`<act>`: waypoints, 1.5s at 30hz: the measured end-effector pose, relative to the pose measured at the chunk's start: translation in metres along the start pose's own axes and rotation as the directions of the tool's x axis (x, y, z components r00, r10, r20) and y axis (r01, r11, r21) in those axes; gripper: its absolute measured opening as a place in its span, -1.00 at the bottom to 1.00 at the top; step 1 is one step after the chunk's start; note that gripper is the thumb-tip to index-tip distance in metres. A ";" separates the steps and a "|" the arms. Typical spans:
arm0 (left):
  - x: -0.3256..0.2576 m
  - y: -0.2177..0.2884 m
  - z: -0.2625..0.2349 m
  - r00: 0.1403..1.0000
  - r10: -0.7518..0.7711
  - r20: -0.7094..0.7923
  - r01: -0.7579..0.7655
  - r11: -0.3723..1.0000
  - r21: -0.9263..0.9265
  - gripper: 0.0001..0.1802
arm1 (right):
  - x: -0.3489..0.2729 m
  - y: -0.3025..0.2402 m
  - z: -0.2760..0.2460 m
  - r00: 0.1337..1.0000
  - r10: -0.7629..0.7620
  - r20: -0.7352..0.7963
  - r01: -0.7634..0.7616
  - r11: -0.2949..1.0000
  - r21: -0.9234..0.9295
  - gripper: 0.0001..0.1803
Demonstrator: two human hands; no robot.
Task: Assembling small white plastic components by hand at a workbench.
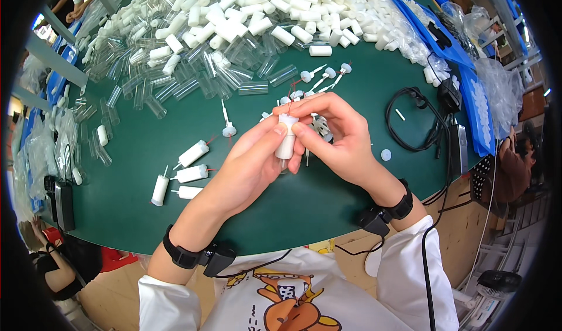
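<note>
- White tube (286, 143) sits upright at table centre, pinched between both hands; I judge a cap with red wire is being seated on its top.
- Left hand (249, 167) wraps the tube body; right hand (339, 137) grips narrow at the top end.
- Next I'd need a straight, firm press.
- Finished tubes (184, 176) lie at 9 o'clock, stemmed plugs (325, 76) at 12, black cable (418, 120) at 3; nothing blocks.

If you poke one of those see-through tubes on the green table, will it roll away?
Probably. The clear tubes look round and smooth, lying on their sides on the flat green table, so a poke could send one rolling. They look thin and hollow, so likely light. Tubes deep in the pile would probably just jam against their neighbours.
</note>
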State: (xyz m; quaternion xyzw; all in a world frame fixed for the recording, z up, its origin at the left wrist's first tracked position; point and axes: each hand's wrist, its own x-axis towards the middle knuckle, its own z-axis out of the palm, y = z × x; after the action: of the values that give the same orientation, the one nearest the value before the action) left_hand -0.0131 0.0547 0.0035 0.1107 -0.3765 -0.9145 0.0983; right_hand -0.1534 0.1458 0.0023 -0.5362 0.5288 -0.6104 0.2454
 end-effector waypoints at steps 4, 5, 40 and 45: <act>0.000 0.000 0.001 0.999 -0.016 -0.040 0.015 1.000 -0.025 -0.60 | 0.000 0.002 0.001 1.000 -0.019 -0.021 0.018 0.999 -0.034 -0.83; 0.000 0.000 -0.001 1.000 -0.015 -0.020 0.014 0.998 -0.062 -0.60 | 0.001 0.002 0.001 0.999 -0.036 -0.007 0.036 0.998 -0.057 -0.83; -0.001 0.000 -0.008 0.981 -0.062 0.186 0.103 0.970 -0.219 -0.78 | -0.002 0.003 0.002 0.989 0.146 -0.011 -0.141 0.971 0.195 -0.75; -0.001 -0.001 0.000 0.996 -0.078 0.031 0.083 0.958 -0.274 -0.78 | 0.000 0.001 0.000 0.984 0.175 -0.020 -0.165 0.958 0.236 -0.77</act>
State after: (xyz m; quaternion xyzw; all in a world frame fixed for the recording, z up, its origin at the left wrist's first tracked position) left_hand -0.0123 0.0560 0.0033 0.1021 -0.2421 -0.9622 0.0716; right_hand -0.1536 0.1451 0.0014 -0.4436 0.5024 -0.6559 0.3473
